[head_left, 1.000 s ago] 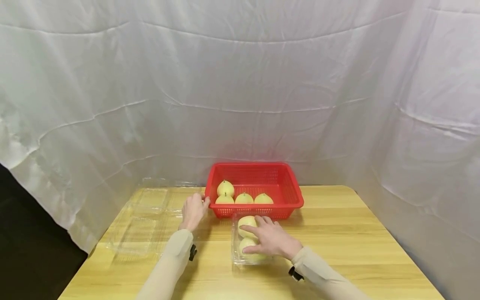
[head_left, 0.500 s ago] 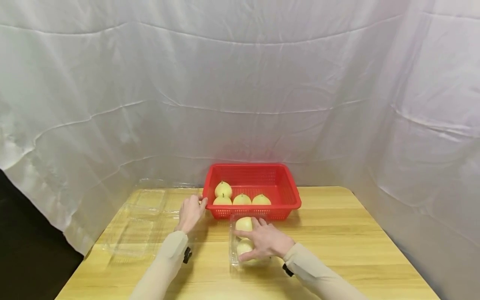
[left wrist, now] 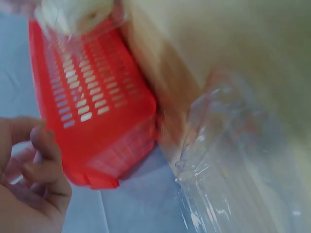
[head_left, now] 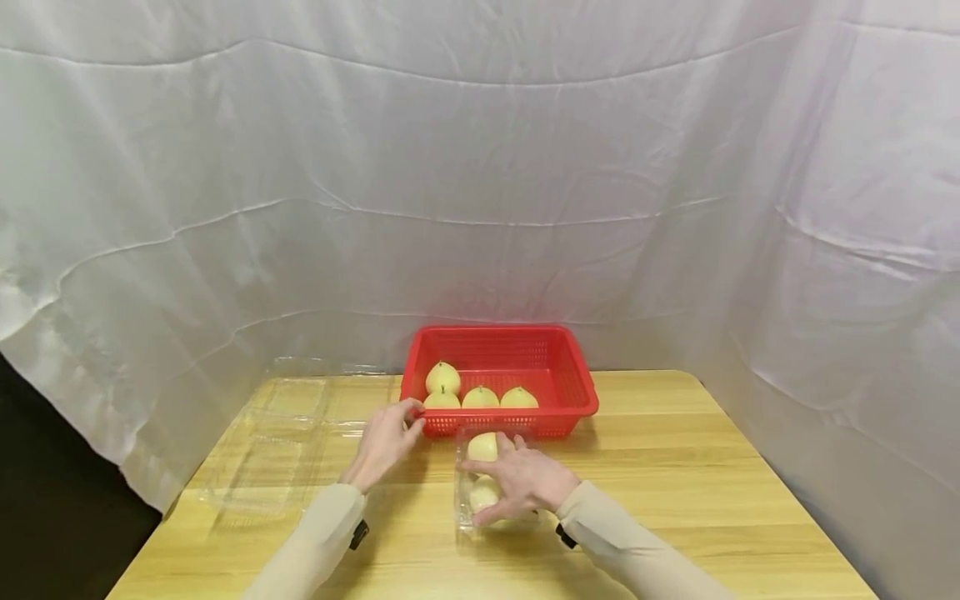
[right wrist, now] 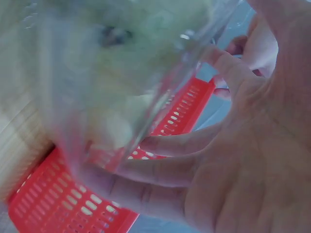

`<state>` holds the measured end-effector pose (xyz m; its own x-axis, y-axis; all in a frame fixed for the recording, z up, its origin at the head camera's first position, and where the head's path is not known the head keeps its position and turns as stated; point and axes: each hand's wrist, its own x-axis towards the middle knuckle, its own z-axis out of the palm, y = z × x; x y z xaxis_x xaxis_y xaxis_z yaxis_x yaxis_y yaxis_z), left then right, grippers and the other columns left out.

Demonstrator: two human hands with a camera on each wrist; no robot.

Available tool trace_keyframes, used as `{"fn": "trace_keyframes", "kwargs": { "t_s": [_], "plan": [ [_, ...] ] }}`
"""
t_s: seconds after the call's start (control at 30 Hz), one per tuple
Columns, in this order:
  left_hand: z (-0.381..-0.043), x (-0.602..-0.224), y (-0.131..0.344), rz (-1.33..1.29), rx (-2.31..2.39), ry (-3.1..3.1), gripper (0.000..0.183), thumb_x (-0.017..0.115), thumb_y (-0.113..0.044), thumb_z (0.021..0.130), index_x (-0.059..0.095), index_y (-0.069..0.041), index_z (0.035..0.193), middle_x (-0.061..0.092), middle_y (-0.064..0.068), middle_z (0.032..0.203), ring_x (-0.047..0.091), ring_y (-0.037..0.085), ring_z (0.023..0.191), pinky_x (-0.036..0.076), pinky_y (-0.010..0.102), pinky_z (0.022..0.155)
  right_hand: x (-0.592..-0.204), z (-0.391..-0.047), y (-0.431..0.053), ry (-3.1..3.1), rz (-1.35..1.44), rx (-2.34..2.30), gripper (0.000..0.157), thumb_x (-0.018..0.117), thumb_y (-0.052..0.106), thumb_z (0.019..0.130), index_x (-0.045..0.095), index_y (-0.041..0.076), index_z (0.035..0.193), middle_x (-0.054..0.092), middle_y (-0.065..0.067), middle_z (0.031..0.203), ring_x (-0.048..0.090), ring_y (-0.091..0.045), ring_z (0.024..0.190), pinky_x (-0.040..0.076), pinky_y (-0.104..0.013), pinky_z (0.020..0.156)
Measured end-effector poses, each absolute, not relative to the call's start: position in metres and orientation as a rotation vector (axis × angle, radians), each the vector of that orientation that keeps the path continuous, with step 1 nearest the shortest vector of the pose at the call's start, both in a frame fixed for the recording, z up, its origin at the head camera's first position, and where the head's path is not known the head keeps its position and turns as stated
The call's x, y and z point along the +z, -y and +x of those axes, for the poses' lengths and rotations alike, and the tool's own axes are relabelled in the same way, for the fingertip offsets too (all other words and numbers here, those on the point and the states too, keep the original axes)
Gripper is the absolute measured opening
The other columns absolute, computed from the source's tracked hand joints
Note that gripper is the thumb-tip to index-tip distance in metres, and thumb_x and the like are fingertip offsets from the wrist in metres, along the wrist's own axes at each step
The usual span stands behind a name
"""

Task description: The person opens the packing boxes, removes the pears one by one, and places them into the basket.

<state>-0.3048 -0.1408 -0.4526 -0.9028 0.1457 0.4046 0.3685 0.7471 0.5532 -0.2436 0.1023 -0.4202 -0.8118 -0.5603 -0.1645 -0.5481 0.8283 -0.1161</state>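
Observation:
A clear plastic box [head_left: 459,500] with pale yellow pears [head_left: 483,447] in it stands before the red basket [head_left: 517,422]. Across its top my right hand [head_left: 528,479] lies with spread fingers. Up close in the right wrist view, the fingers [right wrist: 160,170] look fairly straight against the plastic, and the pears behind it are blurred. My left hand [head_left: 386,442] is by the basket's front left corner, left of the box. Its fingers [left wrist: 46,172] are loosely bent and hold nothing; whether they touch the basket, I cannot tell.
Several pears [head_left: 480,398] sit along the front and left of the basket. Open clear plastic boxes [head_left: 266,471] lie on the wooden table [head_left: 697,483] at the left. A pale grey curtain [head_left: 480,208] encloses the table's back and sides.
My left hand has come off the basket's left rim and moved to its front corner. The right hand has spread wider over the box, its thumb shifting nearer the front edge.

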Motion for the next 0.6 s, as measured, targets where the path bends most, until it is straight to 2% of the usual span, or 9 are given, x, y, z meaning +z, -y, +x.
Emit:
{"fn": "trace_keyframes", "kwargs": {
  "t_s": [0.13, 0.33, 0.6],
  "plan": [
    [-0.291, -0.459, 0.140, -0.581, -0.931, 2.667, 0.020, 0.071, -0.006, 0.085, 0.067, -0.008, 0.105, 0.067, -0.003, 0.077, 0.057, 0.007, 0.066, 0.048, 0.022, 0.058, -0.419, -0.242, -0.096, -2.807, -0.845, -0.093, 0.081, 0.070, 0.072, 0.071, 0.041, 0.049, 0.143, 0.026, -0.032, 0.155, 0.037, -0.062, 0.129, 0.041, -0.069, 0.096],
    [-0.275, -0.469, 0.141, -0.846, -0.908, 2.810, 0.017, 0.072, -0.012, 0.085, 0.071, -0.007, 0.101, 0.065, -0.007, 0.078, 0.055, 0.002, 0.067, 0.047, 0.020, 0.061, -0.422, -0.242, -0.092, -2.823, -0.824, -0.074, 0.083, 0.069, 0.074, 0.070, 0.040, 0.050, 0.144, 0.025, -0.032, 0.154, 0.036, -0.063, 0.128, 0.043, -0.070, 0.092],
    [-0.260, -0.474, 0.135, -1.049, -1.203, 2.860, 0.033, 0.077, -0.026, 0.083, 0.067, -0.010, 0.110, 0.065, -0.008, 0.081, 0.059, 0.001, 0.067, 0.049, 0.021, 0.063, -0.427, -0.245, -0.095, -2.874, -0.846, -0.119, 0.085, 0.069, 0.076, 0.068, 0.041, 0.047, 0.143, 0.029, -0.034, 0.152, 0.038, -0.066, 0.125, 0.045, -0.067, 0.091]
  ]
}}
